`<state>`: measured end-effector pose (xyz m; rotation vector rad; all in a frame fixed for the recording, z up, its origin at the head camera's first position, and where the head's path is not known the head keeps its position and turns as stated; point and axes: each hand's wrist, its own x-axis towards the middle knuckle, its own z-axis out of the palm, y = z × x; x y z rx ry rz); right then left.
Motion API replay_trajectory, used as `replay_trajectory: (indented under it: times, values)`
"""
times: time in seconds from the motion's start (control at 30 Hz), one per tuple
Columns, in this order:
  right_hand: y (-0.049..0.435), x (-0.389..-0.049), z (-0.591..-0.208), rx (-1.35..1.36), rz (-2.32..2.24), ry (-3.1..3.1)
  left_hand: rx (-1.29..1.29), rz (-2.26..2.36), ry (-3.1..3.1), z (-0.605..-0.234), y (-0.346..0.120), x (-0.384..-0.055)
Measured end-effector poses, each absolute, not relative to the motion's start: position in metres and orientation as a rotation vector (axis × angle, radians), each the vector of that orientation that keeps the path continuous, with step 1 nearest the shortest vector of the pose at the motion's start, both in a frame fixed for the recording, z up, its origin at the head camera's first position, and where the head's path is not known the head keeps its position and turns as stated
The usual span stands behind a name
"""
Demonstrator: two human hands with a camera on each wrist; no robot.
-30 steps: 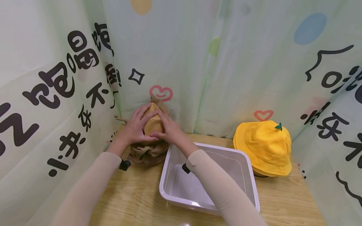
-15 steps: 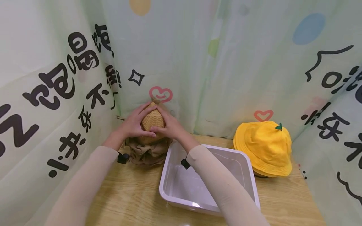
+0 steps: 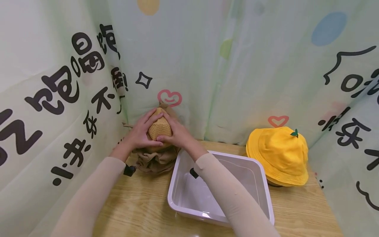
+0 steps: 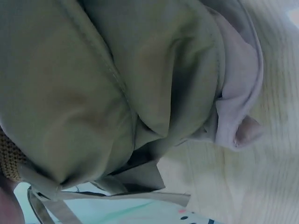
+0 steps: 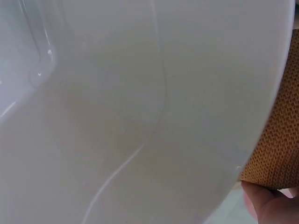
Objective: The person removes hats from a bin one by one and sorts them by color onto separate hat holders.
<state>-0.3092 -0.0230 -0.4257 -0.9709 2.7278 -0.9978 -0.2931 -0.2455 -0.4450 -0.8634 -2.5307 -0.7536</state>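
Observation:
A tan knitted hat [image 3: 160, 129] sits on top of a khaki cloth hat [image 3: 156, 162] at the back left of the table. My left hand [image 3: 139, 132] curves round the knitted hat's left side, and my right hand [image 3: 180, 133] grips its right side. Fingertips nearly meet at the top, with both thumbs across the front. In the left wrist view the khaki hat [image 4: 70, 102] fills most of the frame, its folds and a strap showing. The right wrist view catches the ribbed knitted hat [image 5: 282, 126] and some right fingers [image 5: 273, 207] at its edge.
A pale lilac plastic basin [image 3: 189, 210] stands in the middle, under my right forearm. To its right is a yellow bucket hat [image 3: 275, 154] with a small green sprout. Printed curtains [image 3: 195, 65] enclose the wooden table [image 3: 142, 204] at the back and sides.
Both hands stay round the knitted hat, shifting their fingers only a little; more of its front shows between them than one second ago. The basin and yellow hat stay in place.

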Motion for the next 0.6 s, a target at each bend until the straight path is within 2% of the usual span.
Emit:
replay_trajectory:
  times: [0.3,0.6]
  values:
    - [-0.018,-0.313,-0.416,-0.993,-1.116,2.705,-0.777,-0.860,-2.669,-0.429,-0.242,-0.290]
    - [-0.019,-0.315,-0.411,-0.961,-1.041,2.683,-0.738,-0.823,-2.790,-0.424,-0.242,-0.292]
